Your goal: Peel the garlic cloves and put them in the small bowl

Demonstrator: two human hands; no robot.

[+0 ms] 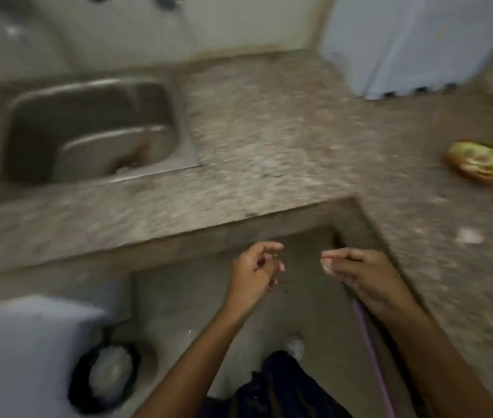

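Whole view blurred; bowl indistinct

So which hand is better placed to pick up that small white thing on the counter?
The right hand. It hangs beside the counter's right run, where the whitish bit lies. The left hand is farther off and seems to pinch something small, though blur hides what.

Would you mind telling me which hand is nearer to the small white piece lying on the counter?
Right. The right hand is just below and left of the white piece on the counter. The left hand is farther left, over the floor, beyond the right hand.
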